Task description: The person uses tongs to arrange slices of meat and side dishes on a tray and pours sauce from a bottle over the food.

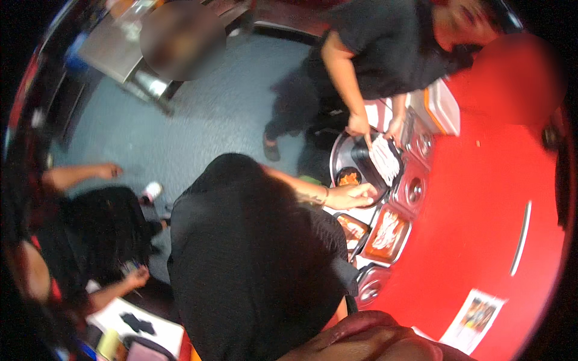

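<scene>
My left hand [352, 196] reaches in from the black-sleeved torso, over the near edge of a round dark tray [336, 155]. Its fingers are loosely bent and apart, with nothing visible in them. Beside it on the tray sits a small black bowl of orange food [348, 177]. A co-worker's two hands are at a black rectangular container with whitish strips [384, 158] on the tray. Below my left hand are a pan of red sauce with whitish pieces [386, 234] and a smaller similar pan [353, 230]. My right hand is out of view.
Clear-lidded containers [412, 189] line the red wall [469, 189]. A white box with an orange band [442, 108] stands beyond the tray. A co-worker in black [384, 49] leans over the counter. Another person [99, 225] is at left, near a white-topped surface [167, 336]. A metal table [108, 49] stands upper left.
</scene>
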Motion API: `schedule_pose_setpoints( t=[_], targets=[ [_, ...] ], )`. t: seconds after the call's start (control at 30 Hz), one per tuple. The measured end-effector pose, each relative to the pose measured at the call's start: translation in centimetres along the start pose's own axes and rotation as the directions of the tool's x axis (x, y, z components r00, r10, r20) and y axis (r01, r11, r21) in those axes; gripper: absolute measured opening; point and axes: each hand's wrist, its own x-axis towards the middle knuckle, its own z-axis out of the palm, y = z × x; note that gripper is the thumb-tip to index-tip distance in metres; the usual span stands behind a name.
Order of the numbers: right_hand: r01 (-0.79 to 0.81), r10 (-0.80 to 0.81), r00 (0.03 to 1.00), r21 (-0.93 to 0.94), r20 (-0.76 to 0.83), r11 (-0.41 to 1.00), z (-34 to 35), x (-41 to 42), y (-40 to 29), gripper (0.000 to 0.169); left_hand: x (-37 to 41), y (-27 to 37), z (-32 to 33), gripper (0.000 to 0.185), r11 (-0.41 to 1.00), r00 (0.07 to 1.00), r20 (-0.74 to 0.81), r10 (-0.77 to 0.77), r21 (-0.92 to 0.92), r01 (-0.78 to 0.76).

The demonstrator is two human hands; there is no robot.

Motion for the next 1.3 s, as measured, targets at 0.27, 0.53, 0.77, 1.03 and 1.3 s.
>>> schedule_pose_setpoints(
  t=[0.27,0.53,0.77,1.03,1.3],
  targets=[
    [0.041,-0.025,0.995,0.179,-0.094,0.983,0.6,-0.1,-0.1,0.031,1.3,-1.4,0.5,0.032,0.998,0.998,0.037,0.049,0.028,-0.051],
    [0.035,-0.017,0.995,0.192,-0.095,0.981,0.7,0.9,0.5,0.034,1.8,-1.7,1.2,0.034,0.999,0.998,0.063,0.007,0.036,-0.009],
    [0.044,-0.021,0.986,0.139,-0.166,0.989,0.4,1.3,1.7,0.034,2.5,-1.8,2.1,0.034,1.0,0.997,0.079,0.002,0.026,-0.004],
    [0.002,0.005,0.998,0.109,-0.06,0.994,0.4,2.2,-1.0,0.033,3.9,-4.6,0.8,0.032,1.0,0.998,0.058,-0.022,0.006,0.022],
    [-0.073,0.129,0.968,0.249,-0.216,0.966,-1.6,2.2,-1.3,0.037,-3.5,-0.6,-10.3,0.047,0.718,0.81,0.01,-0.586,0.469,0.514]
  ],
)
